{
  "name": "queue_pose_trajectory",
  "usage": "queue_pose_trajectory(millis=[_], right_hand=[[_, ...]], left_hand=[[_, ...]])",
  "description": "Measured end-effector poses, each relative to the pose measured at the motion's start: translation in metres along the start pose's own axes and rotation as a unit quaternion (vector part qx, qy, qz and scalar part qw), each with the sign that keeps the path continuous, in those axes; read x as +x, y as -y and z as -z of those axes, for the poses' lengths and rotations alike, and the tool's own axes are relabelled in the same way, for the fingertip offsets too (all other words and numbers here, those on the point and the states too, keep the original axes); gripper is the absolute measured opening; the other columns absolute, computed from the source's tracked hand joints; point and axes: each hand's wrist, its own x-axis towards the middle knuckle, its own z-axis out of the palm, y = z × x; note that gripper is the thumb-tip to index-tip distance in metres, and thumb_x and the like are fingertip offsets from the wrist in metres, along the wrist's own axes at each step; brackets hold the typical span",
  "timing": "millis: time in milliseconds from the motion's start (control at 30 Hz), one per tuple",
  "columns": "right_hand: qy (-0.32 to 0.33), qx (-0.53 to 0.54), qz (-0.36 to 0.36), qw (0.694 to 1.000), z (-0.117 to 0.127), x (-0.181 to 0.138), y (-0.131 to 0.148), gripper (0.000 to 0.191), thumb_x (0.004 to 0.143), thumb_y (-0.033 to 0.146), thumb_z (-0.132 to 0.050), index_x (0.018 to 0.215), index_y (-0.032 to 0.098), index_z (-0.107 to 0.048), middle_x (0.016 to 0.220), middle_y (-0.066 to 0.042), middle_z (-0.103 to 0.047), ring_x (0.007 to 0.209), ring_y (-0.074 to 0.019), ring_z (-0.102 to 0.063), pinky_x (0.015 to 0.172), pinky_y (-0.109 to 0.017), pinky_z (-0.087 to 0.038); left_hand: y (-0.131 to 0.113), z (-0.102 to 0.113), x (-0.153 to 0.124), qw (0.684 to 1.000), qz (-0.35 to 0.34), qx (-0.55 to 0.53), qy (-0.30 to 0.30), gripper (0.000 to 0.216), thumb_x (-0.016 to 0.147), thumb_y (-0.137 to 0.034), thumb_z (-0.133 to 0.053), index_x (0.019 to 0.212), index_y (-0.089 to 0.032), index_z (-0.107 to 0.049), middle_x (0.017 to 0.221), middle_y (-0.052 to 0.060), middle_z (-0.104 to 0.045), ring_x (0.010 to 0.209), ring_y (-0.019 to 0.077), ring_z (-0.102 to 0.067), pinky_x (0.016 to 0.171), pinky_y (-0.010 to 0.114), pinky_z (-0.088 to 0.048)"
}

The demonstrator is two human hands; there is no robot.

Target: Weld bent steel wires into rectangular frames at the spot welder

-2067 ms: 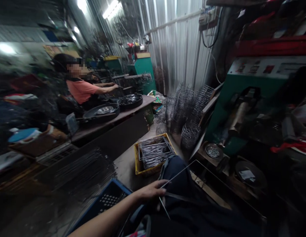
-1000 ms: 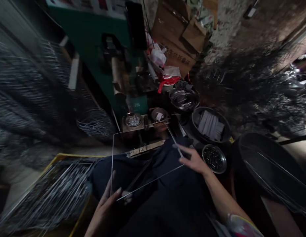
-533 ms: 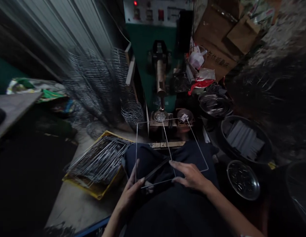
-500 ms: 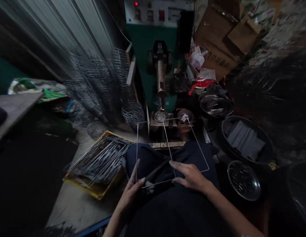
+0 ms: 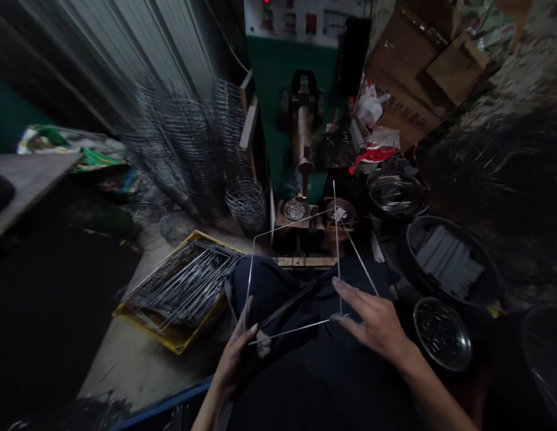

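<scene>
My left hand (image 5: 237, 344) is closed on the near left corner of a thin, four-sided wire frame (image 5: 250, 272), which is tilted over my lap. Thin dark rods (image 5: 285, 306) slant up and right from the same hand; whether it grips them too I cannot tell. Thumb and fingers of my right hand (image 5: 374, 320) pinch a straight metal wire (image 5: 337, 239) near its lower end. This wire stands nearly upright across the frame's right part, its top above the far side. The frame's near right corner is hidden behind my right hand.
Ahead stands a green machine (image 5: 278, 78) with a rod-like arm above a small dish of metal bits (image 5: 297, 209). A yellow crate (image 5: 179, 349) of wire pieces lies left. Right are a tub of grey strips (image 5: 449, 260) and a shiny bowl (image 5: 442, 333). Wire baskets (image 5: 245, 205) stack behind.
My right hand has moved right with the straight wire, whose top now rises past the frame's far side. The frame has tilted, its far left corner lower. The camera view has shifted slightly.
</scene>
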Motion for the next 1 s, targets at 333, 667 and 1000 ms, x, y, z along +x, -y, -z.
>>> queue_pose_trajectory(millis=[333, 667, 1000], right_hand=[[0.075, 0.055, -0.011, 0.996, -0.023, -0.008, -0.004, 0.070, 0.090, 0.027, -0.065, 0.152, 0.033, -0.032, 0.146, -0.002, -0.048, 0.129, -0.0230, -0.052, 0.106, -0.038, -0.048], [0.116, 0.078, 0.003, 0.990, -0.050, 0.008, 0.001, 0.068, 0.086, 0.028, -0.069, 0.148, 0.026, -0.041, 0.143, -0.004, -0.052, 0.128, -0.0212, -0.053, 0.106, -0.034, -0.047], [0.003, 0.006, -0.079, 0.997, -0.035, 0.000, -0.016, 0.054, 0.092, 0.034, -0.061, 0.143, 0.023, -0.049, 0.140, -0.007, -0.055, 0.128, -0.0245, -0.053, 0.107, -0.042, -0.046]], left_hand=[[-0.014, -0.020, -0.008, 0.997, -0.016, 0.080, 0.007, 0.098, 0.081, -0.032, -0.070, 0.156, -0.029, -0.007, 0.066, 0.003, -0.069, 0.054, 0.0180, -0.065, 0.053, 0.026, -0.051], [-0.013, -0.016, -0.004, 0.993, 0.000, 0.091, 0.074, 0.100, 0.086, -0.034, -0.067, 0.155, -0.028, 0.004, 0.069, 0.006, -0.071, 0.059, 0.0213, -0.068, 0.058, 0.030, -0.053], [-0.011, -0.012, 0.004, 0.990, -0.018, 0.109, 0.089, 0.095, 0.089, -0.035, -0.062, 0.154, -0.030, 0.007, 0.070, 0.007, -0.071, 0.061, 0.0219, -0.068, 0.057, 0.030, -0.052]])
